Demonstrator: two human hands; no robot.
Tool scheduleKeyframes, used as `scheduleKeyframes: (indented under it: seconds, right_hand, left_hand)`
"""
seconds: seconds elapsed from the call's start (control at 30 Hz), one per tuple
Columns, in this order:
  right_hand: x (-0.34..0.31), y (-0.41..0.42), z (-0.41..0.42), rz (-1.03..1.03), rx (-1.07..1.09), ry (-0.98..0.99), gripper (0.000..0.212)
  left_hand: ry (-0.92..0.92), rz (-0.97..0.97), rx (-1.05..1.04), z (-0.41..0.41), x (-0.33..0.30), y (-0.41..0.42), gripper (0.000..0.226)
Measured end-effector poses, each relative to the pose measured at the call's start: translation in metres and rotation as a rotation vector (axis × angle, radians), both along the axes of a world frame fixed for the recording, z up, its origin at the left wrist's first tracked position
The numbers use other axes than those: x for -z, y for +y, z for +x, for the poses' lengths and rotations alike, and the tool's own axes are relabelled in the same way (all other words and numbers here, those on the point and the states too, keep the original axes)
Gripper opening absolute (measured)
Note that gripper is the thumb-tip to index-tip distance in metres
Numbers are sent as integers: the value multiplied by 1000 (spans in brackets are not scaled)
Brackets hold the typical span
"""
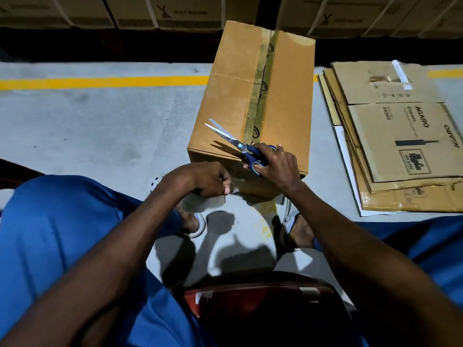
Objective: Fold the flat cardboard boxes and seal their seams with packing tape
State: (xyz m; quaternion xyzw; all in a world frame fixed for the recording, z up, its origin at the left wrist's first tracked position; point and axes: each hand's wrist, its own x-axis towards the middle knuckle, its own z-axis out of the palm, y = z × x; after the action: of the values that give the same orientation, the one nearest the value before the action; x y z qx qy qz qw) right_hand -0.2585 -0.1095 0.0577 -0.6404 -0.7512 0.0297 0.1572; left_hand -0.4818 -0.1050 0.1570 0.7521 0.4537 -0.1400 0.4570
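A folded brown cardboard box (pixel 230 101) stands on the grey floor in front of me, with a strip of tape (pixel 260 96) running along its top seam. My right hand (pixel 278 164) grips blue-handled scissors (pixel 240 146) at the box's near edge, their blades parted and pointing up-left. My left hand (pixel 208 179) grips a roll of clear packing tape (pixel 205 202) just below the box's near face, with a short length of tape stretching from the roll toward the box. The end of that tape is hard to make out.
A stack of flat cardboard boxes (pixel 395 136) lies on the floor to the right. A yellow line (pixel 100 82) crosses the floor. Strapped cartons (pixel 175 13) line the back. My blue-clad knees, sandalled feet and a dark red stool (pixel 250 296) fill the foreground.
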Motion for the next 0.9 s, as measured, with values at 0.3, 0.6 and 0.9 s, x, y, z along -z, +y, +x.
scheduleKeyframes:
  seconds: [0.3, 0.6, 0.9]
  right_hand:
    - [-5, 0, -3, -92, 0, -14, 49]
    - [-12, -4, -9, -102, 74, 91, 54]
    - [-26, 1, 63, -34, 541, 308, 45]
  left_hand:
    - [-28, -8, -51, -8, 3, 6, 33]
    - [198, 319, -329, -29, -7, 23, 10]
    - [76, 663, -914, -50, 40, 54, 17]
